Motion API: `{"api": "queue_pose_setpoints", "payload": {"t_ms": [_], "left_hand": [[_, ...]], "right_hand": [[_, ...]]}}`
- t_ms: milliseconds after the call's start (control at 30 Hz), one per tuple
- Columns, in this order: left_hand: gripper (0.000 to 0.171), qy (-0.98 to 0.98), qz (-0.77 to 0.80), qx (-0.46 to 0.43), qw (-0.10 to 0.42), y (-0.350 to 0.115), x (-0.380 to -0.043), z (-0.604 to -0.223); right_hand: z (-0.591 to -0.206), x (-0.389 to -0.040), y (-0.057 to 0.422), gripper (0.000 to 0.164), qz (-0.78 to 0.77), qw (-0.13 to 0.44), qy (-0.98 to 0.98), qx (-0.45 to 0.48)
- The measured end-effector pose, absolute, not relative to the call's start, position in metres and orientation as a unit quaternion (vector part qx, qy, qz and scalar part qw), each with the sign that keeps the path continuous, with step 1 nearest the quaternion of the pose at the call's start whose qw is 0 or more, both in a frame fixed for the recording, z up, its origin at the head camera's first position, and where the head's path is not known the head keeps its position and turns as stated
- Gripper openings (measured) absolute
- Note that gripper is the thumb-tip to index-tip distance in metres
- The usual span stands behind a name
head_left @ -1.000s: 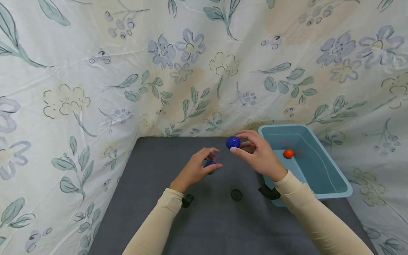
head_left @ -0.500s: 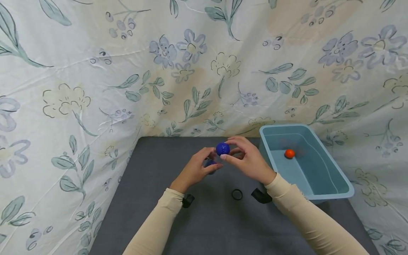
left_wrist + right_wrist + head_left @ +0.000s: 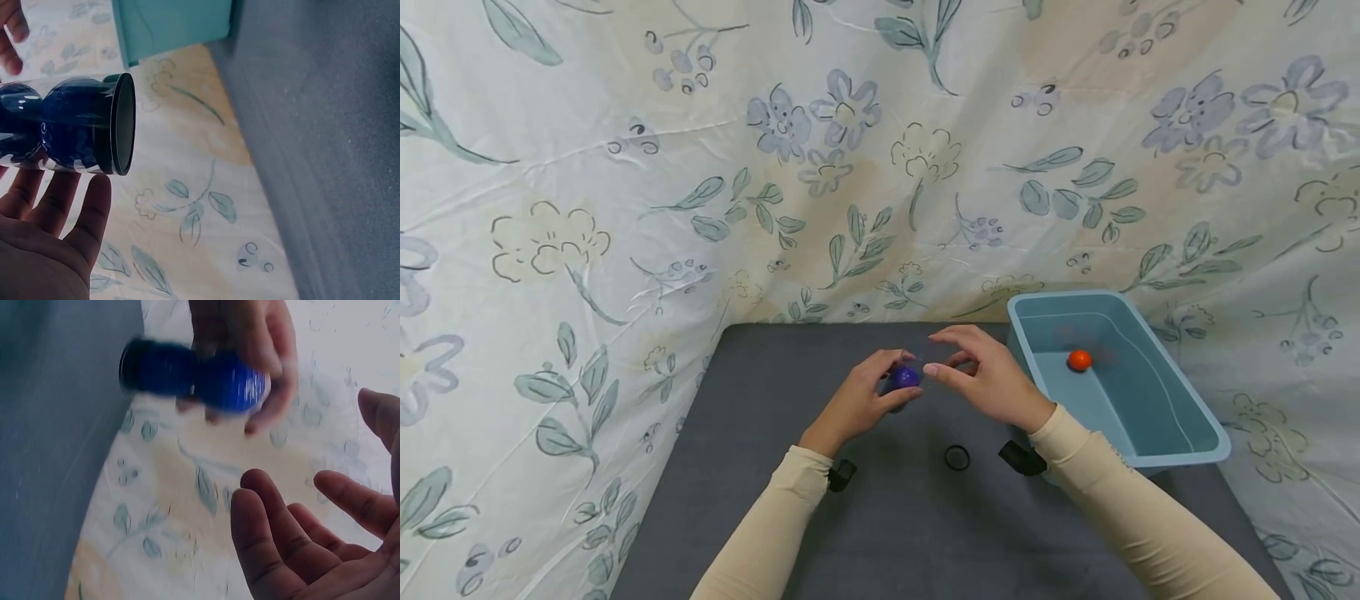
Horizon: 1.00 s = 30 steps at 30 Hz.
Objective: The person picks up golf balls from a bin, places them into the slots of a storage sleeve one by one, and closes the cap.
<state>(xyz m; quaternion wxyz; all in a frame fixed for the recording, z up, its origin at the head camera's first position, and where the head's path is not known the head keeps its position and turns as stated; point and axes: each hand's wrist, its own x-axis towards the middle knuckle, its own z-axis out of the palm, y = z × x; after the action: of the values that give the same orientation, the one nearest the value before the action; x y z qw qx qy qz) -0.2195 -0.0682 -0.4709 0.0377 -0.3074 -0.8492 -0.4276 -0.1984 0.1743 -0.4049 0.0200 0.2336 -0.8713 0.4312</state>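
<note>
My left hand (image 3: 859,398) grips a clear tube (image 3: 119,125) with a dark cap at its lower end. One blue ball (image 3: 72,122) sits against that cap inside the tube. A second blue ball (image 3: 906,377) rests above it, at the tube's upper end. Just to the right of the tube is my right hand (image 3: 988,375), its fingers spread loosely with nothing between them. In the right wrist view its fingertips (image 3: 250,506) are apart from the tube.
A round black-rimmed cap (image 3: 957,457) lies on the dark grey table (image 3: 737,500). At the right stands a blue plastic bin (image 3: 1180,408) with an orange ball (image 3: 1079,360) in it. A floral curtain (image 3: 850,167) hangs behind the table.
My right hand has brought the second blue ball left to the tube's upper end and let it go into the tube. The left hand has stayed nearly still.
</note>
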Motion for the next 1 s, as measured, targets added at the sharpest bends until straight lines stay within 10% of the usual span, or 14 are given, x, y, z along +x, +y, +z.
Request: {"api": "queue_pose_setpoints", "payload": {"t_ms": [1000], "left_hand": [[0.046,-0.858,-0.427,-0.283,0.033,-0.080,-0.224,-0.476]], "right_hand": [[-0.451,-0.284,0.363,0.073,0.243,-0.051,-0.968,0.033]]}}
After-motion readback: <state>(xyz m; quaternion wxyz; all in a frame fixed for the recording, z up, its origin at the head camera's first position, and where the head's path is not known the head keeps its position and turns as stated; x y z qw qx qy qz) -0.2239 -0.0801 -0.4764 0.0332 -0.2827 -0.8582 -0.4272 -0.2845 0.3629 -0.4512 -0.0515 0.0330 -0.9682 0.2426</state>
